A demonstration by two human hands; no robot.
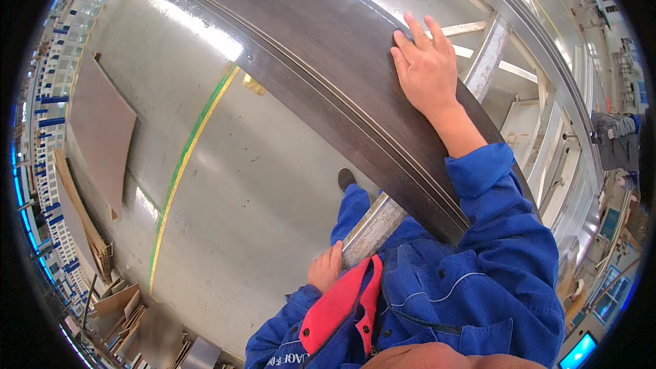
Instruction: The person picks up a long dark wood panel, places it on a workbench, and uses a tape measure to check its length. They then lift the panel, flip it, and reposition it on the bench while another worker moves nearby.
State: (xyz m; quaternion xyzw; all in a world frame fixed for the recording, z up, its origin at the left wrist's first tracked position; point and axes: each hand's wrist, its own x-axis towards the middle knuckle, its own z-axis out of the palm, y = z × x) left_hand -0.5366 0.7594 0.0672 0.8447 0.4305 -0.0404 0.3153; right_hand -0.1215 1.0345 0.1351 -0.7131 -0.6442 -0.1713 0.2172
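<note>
A long dark brown panel (328, 46) with narrow lengthwise grooves crosses in front of me, resting on metal bars. My right hand (428, 64) lies palm down near its far edge, fingers spread, the tips at the rim. Close to my waist, my left hand (326, 269) holds the near end of a worn metal bar (376, 223) that passes under the panel. The left fingers curl over the bar's edge; the thumb is not clearly visible.
Beyond the panel stands a metal frame (543, 159) with crossbars and clamp knobs. A flat board (100, 128) lies to the left, past a green-and-yellow floor line (197, 146). Scrap boards (130, 318) are piled at lower left. Another person (617, 138) is at far right.
</note>
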